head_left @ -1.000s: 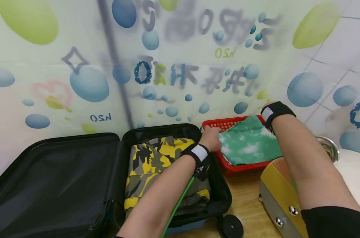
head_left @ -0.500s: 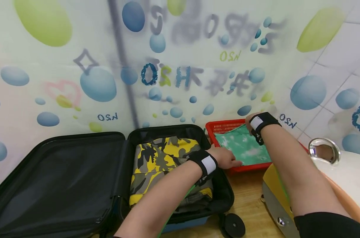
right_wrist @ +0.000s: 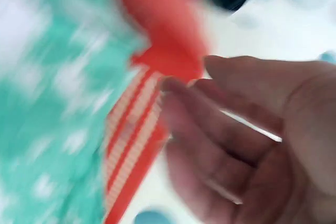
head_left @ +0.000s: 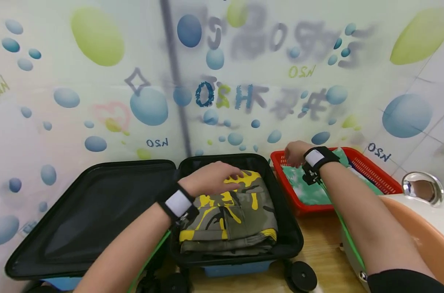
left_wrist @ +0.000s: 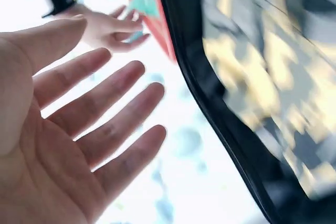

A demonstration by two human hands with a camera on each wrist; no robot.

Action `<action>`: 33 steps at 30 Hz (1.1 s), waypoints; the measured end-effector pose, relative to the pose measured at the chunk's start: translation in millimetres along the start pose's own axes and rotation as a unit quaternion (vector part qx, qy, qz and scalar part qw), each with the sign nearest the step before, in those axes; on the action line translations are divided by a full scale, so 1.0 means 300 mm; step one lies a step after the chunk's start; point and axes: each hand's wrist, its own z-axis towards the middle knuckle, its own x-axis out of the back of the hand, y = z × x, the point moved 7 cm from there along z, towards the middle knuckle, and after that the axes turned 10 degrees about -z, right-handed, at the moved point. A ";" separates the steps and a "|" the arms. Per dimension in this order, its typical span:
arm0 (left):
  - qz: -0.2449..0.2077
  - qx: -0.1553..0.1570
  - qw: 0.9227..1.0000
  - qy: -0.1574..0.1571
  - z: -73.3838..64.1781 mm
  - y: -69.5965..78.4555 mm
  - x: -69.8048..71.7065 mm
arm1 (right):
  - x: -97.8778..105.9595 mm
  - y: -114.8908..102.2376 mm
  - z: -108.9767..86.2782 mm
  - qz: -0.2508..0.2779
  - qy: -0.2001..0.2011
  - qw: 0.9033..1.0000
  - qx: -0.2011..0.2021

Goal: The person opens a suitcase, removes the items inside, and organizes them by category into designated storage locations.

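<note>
My left hand [head_left: 216, 179] hovers over the suitcase [head_left: 297, 232], above a folded yellow-and-grey camouflage garment [head_left: 240, 219]. Its fingers [left_wrist: 115, 114] are spread and hold nothing. At the back left corner of the red plastic basket [head_left: 310, 209] is my right hand [head_left: 296, 153], its fingers [right_wrist: 189, 124] loosely bent with nothing between them. A green-and-white tie-dye cloth [right_wrist: 58, 103] lies flat in the basket, partly hidden by my right forearm in the head view. Motion blurs the cloth and basket in the right wrist view.
The suitcase's black lid [head_left: 108, 215] lies opened out on the left. To the right stands a white and orange rounded piece with a chrome loop [head_left: 423, 187]. A patterned sheet [head_left: 229, 61] hangs behind everything. A suitcase wheel [head_left: 302, 276] sticks out at the front.
My left hand has moved left from the basket's edge to over the suitcase. My right hand has gone left across the basket, off the green cloth. The head view has turned left.
</note>
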 end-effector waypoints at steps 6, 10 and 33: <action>0.035 0.051 0.998 -0.002 -0.228 -0.116 -0.032 | 0.077 -0.149 0.017 0.086 0.068 0.992 0.060; 0.051 0.065 0.995 -0.047 -0.299 -0.120 -0.097 | 0.022 -0.229 0.062 0.100 -0.017 0.991 0.087; 0.206 0.173 0.955 -0.126 -0.267 -0.102 -0.230 | -0.210 -0.201 0.223 0.089 -0.149 0.985 0.012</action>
